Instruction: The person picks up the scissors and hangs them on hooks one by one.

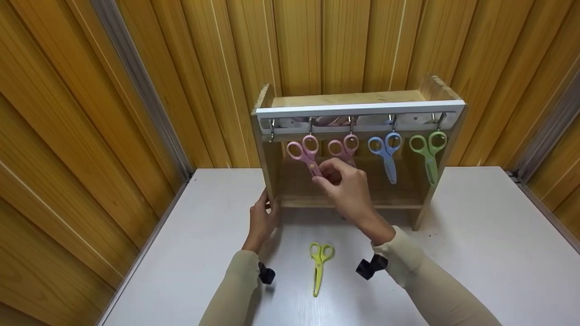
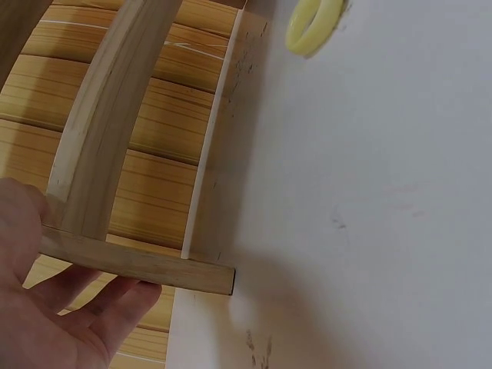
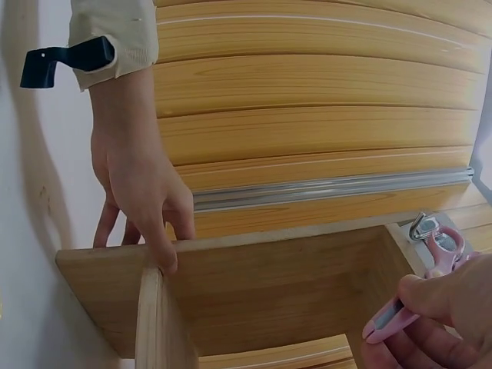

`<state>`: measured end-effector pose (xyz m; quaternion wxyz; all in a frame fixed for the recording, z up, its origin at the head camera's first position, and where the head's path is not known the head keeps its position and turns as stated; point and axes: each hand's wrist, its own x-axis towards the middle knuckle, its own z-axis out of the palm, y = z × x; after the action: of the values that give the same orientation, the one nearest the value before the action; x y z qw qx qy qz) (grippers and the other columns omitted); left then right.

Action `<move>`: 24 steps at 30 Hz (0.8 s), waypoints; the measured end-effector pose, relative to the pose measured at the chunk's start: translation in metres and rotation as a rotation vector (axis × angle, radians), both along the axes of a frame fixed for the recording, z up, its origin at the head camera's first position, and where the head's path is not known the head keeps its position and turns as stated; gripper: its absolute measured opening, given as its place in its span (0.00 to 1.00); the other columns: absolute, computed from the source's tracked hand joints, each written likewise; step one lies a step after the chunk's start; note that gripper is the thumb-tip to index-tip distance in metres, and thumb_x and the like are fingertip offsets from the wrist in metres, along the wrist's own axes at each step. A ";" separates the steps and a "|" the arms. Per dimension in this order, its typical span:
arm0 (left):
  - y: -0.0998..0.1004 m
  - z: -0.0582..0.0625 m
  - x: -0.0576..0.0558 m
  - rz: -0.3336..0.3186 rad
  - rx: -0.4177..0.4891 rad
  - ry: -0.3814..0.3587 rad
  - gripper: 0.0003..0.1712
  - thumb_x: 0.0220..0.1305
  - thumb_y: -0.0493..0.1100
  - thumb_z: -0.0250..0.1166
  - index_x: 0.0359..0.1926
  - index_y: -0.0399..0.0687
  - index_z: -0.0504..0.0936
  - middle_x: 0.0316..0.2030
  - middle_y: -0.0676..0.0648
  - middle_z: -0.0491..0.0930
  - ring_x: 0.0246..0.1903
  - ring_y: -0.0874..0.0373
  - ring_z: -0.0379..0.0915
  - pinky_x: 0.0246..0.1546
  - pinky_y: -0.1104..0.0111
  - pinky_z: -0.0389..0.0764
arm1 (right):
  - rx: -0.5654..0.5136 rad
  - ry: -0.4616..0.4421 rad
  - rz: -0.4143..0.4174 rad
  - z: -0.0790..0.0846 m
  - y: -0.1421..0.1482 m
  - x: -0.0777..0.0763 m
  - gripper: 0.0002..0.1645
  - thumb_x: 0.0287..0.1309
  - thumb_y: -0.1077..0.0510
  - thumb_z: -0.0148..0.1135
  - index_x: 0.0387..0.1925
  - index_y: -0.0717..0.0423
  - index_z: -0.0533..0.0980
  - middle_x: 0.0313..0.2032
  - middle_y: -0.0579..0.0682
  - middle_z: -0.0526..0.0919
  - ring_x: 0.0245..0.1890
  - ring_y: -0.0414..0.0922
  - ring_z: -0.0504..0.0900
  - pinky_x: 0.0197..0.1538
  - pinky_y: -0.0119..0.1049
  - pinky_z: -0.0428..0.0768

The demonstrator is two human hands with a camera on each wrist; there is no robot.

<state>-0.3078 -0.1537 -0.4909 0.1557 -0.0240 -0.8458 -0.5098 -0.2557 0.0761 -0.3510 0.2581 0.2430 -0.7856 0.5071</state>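
My right hand [image 1: 349,188] pinches the blade end of a pair of pink scissors [image 1: 308,157] between thumb and fingers. One handle loop of these scissors is at the second hook from the left on the wooden rack [image 1: 268,167]; whether the hook bears their weight I cannot tell. In the right wrist view the pink blade [image 3: 382,329] sticks out past the fingertips. Low on the rack's left side, my left hand [image 1: 262,222] grips the side panel [image 2: 154,265], thumb on one face and fingers on the other.
Another pair of pink scissors [image 1: 350,144], partly behind my right hand, hangs beside blue scissors [image 1: 386,154] and green scissors [image 1: 428,154]. The leftmost hook [image 1: 272,130] bears nothing. Yellow scissors [image 1: 318,267] lie on the white table [image 1: 489,253] before the rack. Wood-panelled walls stand behind and beside.
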 end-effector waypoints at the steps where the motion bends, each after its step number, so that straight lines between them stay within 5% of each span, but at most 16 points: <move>1: 0.000 0.000 0.000 0.000 0.003 -0.002 0.33 0.78 0.42 0.57 0.79 0.49 0.61 0.65 0.43 0.77 0.53 0.52 0.80 0.51 0.62 0.84 | -0.002 0.001 -0.008 -0.001 -0.001 -0.001 0.08 0.60 0.61 0.74 0.41 0.57 0.84 0.34 0.47 0.86 0.31 0.42 0.81 0.36 0.33 0.82; 24: 0.000 -0.002 -0.001 -0.001 -0.016 0.060 0.32 0.78 0.40 0.58 0.78 0.45 0.62 0.63 0.40 0.79 0.54 0.48 0.81 0.53 0.59 0.83 | -0.051 0.019 -0.115 -0.015 -0.017 -0.013 0.09 0.58 0.61 0.76 0.39 0.59 0.84 0.31 0.48 0.86 0.29 0.40 0.80 0.33 0.29 0.79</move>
<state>-0.3091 -0.1538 -0.4933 0.1807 -0.0408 -0.8448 -0.5019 -0.2683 0.0590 -0.3656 0.3001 0.1956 -0.7828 0.5089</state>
